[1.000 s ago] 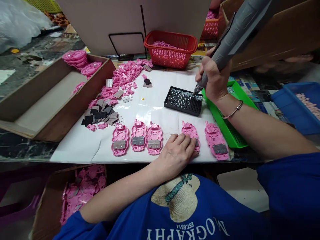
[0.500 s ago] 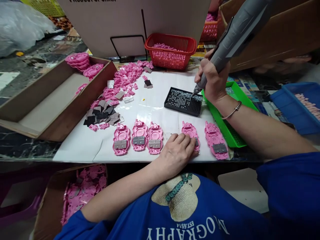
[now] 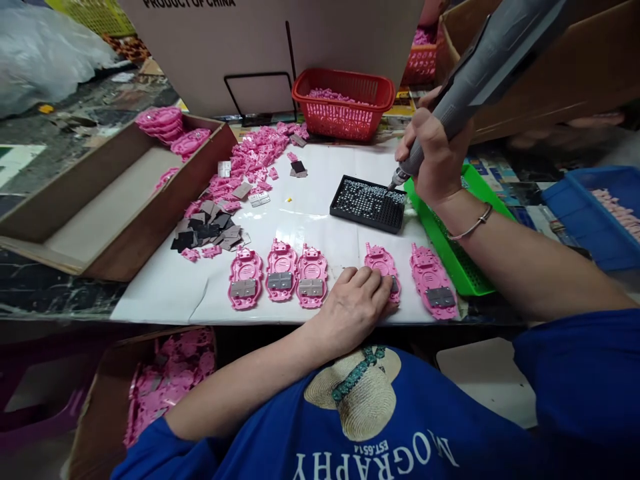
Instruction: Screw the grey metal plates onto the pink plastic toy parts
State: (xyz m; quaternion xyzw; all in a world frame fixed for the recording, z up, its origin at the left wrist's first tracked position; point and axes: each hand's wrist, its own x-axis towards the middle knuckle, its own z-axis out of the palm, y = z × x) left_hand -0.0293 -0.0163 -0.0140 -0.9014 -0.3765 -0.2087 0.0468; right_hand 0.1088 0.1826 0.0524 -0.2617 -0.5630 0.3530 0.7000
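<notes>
My right hand [image 3: 440, 160] is closed round a grey electric screwdriver [image 3: 485, 77], held slanting. Its tip meets the black tray of small screws [image 3: 365, 207], at the right part of the screw rows. My left hand [image 3: 356, 301] lies palm down with fingers curled over a pink plastic shell [image 3: 381, 259], hiding much of its lower half and its dark plate. To its right lies another pink shell [image 3: 429, 275] with a dark grey plate. Left of my hand stand three similar shells in a row, the nearest one [image 3: 312, 267] carrying a light grey plate.
Loose pink parts [image 3: 257, 153] and grey and black plates [image 3: 213, 227] are heaped at the left. A cardboard box [image 3: 120, 247] flanks them. A red basket [image 3: 345, 120] stands behind, a green tray [image 3: 467, 267] under my right forearm, a blue bin [image 3: 575, 200] farther right.
The screwdriver and my right hand have shifted slightly right and its tip has lifted a little at the screw tray. My left hand stays on the shell. The whole view has drifted slightly.
</notes>
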